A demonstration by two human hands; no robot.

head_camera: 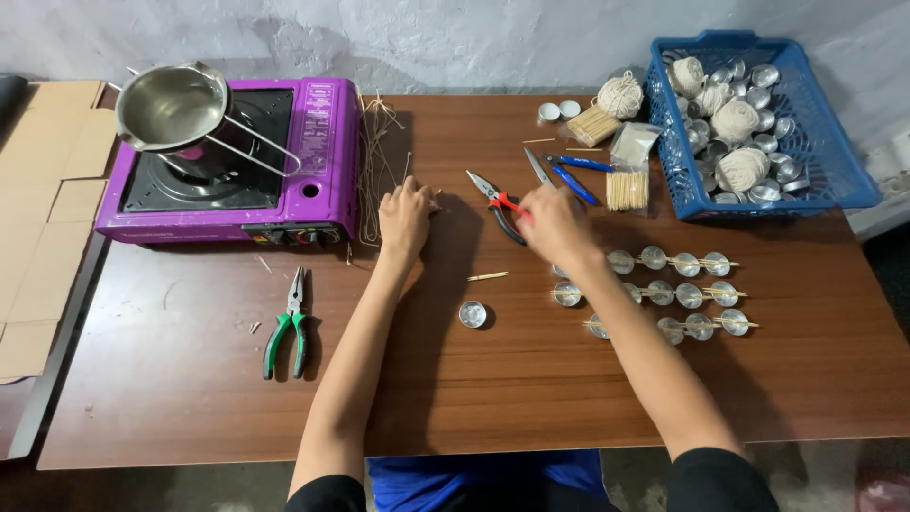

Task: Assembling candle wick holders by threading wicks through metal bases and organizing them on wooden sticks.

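Now both your hands reach across the surface (pixel 190 379).
Your left hand (pixel 406 220) pinches wick strands (pixel 374 171); your right hand (pixel 555 226) closes on red-handled pliers (pixel 500 207).

Craft workshop — pliers (pixel 288 334), wick spools (pixel 737 120), portable stove (pixel 234 161).

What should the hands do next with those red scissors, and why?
Probably close the right hand around the red-handled snips and lift them: it already rests on their handles, while the left hand pins a thin wick strand beside the purple stove.
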